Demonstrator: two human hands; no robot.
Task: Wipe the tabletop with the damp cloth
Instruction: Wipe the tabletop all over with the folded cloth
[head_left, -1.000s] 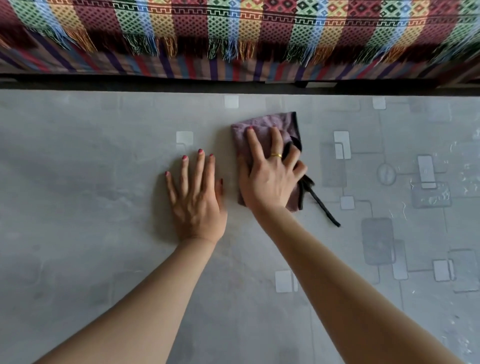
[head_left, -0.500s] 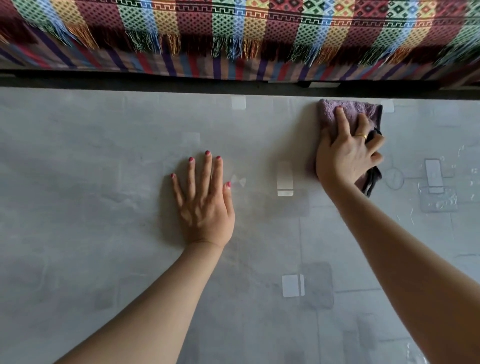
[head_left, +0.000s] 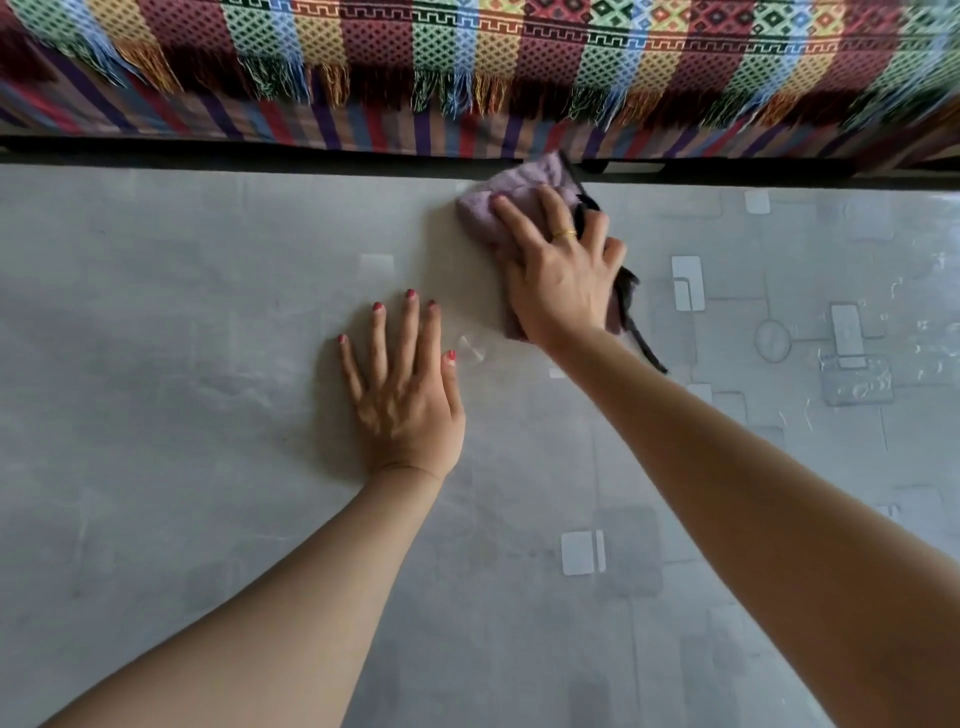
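A folded mauve cloth (head_left: 511, 195) with a black edge strip lies on the grey patterned tabletop (head_left: 156, 322), at its far edge, right of centre. My right hand (head_left: 563, 275) presses down flat on the cloth, fingers spread over it, and most of the cloth is hidden beneath the palm. A black strap (head_left: 647, 349) of the cloth trails out to the right of my wrist. My left hand (head_left: 402, 384) lies flat on the bare tabletop, fingers apart, a little left of and nearer than the cloth, holding nothing.
A colourful woven blanket with fringe (head_left: 467, 67) hangs along the far side, beyond a dark gap at the table's far edge. Wet streaks and droplets (head_left: 857, 384) glisten on the tabletop's right part.
My right hand slid the cloth from the centre out to the far right, then back left along the far edge. The left hand stayed flat in place.
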